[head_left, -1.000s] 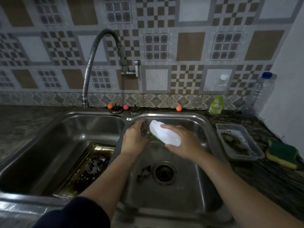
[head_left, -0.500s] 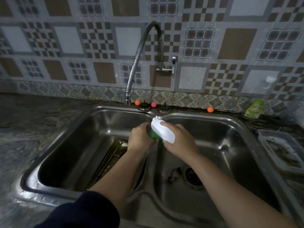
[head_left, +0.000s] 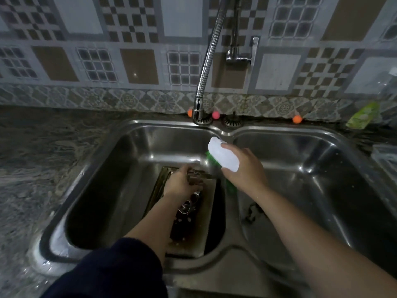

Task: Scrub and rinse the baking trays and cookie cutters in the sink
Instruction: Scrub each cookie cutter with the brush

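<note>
My left hand [head_left: 181,183] reaches into the left sink basin [head_left: 103,190] and pinches a small metal cookie cutter [head_left: 196,177], which is blurred. Under it a dirty baking tray [head_left: 193,237] lies on the basin floor with more cutters [head_left: 187,206] on it. My right hand [head_left: 247,171] grips a white scrub brush [head_left: 223,155] with green bristles over the divider between the basins, just right of the left hand. Another cutter [head_left: 250,211] lies in the right basin [head_left: 322,179].
The flexible faucet hose [head_left: 207,61] hangs with its nozzle above the back rim of the left basin. A green soap pouch [head_left: 363,116] and a clear plastic container [head_left: 386,157] sit on the right counter. Small orange and pink balls [head_left: 297,119] line the wall edge.
My left hand has dropped from the divider down into the left basin with the cutter. My right hand and the brush are apart from it now. The view has swung left.
</note>
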### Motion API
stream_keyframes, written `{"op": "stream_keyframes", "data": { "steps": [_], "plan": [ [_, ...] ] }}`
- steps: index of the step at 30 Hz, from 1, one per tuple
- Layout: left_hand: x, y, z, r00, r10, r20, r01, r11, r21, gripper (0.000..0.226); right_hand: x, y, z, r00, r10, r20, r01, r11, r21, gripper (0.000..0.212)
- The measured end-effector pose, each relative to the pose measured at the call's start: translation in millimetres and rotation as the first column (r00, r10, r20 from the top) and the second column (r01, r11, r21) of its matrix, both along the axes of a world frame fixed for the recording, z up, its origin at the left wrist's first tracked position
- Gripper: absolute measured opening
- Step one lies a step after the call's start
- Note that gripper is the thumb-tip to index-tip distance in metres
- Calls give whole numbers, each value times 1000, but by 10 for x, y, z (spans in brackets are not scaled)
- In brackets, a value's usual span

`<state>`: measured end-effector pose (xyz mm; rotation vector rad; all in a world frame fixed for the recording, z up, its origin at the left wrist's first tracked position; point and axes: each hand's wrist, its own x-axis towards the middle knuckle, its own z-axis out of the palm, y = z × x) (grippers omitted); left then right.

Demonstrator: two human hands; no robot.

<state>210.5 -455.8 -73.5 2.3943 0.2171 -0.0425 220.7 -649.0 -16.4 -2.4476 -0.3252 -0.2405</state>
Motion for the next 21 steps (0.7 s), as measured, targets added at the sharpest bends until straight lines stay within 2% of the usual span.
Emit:
{"op": "stream_keyframes", "data": {
  "steps": [4, 8, 12, 17, 21],
  "plan": [
    [-31, 63, -262, 996, -47, -71, 51, 997, 50, 72, -16, -141, -165, 998, -52, -37, 54, 997, 54, 65],
    [28, 14, -321, 995, -73, -71, 76, 996, 51, 74, -59, -294, -187, 994, -82, -66, 90, 988, 122, 65],
    [162, -159, -160, 996, -25, 85, 23, 1000, 21, 61, -135, -482, -125, 986, -119, -117, 137, 978, 156, 65],
    [323, -656, 281, 954, -139, 266, 117, 988, 98, 32, -185, -846, -90, 960, -183, -210, 207, 973, 103, 65],
    [329, -1216, 390, 935, -263, 239, 233, 961, 146, 30, -194, -1179, -135, 936, -231, -265, 256, 965, 60, 66]
  ]
}}
